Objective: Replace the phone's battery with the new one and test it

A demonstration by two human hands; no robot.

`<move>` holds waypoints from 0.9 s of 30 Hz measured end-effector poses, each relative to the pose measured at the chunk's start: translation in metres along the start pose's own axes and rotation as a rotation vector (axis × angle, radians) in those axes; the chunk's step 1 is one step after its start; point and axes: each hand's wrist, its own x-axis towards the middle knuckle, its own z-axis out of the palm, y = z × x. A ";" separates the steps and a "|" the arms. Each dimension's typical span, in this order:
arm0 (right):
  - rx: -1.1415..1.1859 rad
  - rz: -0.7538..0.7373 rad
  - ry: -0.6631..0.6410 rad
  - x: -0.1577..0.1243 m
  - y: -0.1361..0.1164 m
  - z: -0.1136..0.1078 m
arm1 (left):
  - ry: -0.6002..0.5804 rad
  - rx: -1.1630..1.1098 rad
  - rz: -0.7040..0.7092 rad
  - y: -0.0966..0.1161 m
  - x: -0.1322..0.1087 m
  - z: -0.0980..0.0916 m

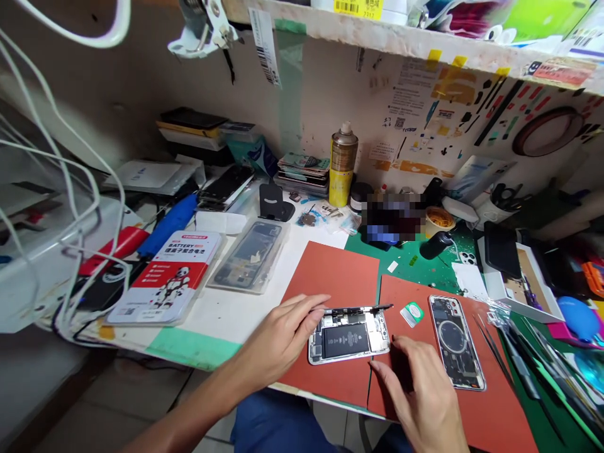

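Observation:
An opened smartphone (379, 340) lies on the red-brown mat, its black battery (346, 340) and inner boards facing up. Its screen (361, 309) stands raised along the far long edge, seen nearly edge-on. At the phone's left end, my left hand (278, 343) has its fingers and thumb closed about the end of the raised screen. My right hand (425, 393) is beside the near right corner, thumb and forefinger apart with nothing between them; whether it touches the frame I cannot tell. Right of it lies a phone back panel (455, 343) with a round coil.
A small green-and-white sticker (412, 314) lies beyond my right hand. Tweezers (494, 349) and several tools lie at the right. A battery box (165, 277) and clear phone case (250, 257) lie left. A spray can (342, 167) stands behind; a shelf (377, 41) overhangs the bench.

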 end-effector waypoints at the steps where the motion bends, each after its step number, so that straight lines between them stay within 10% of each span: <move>1: 0.010 0.000 0.012 0.001 -0.002 0.004 | 0.012 -0.012 -0.014 0.000 -0.001 0.002; 27: 0.142 -0.074 -0.047 0.020 -0.011 0.018 | 0.307 -0.018 -0.250 -0.009 -0.008 0.009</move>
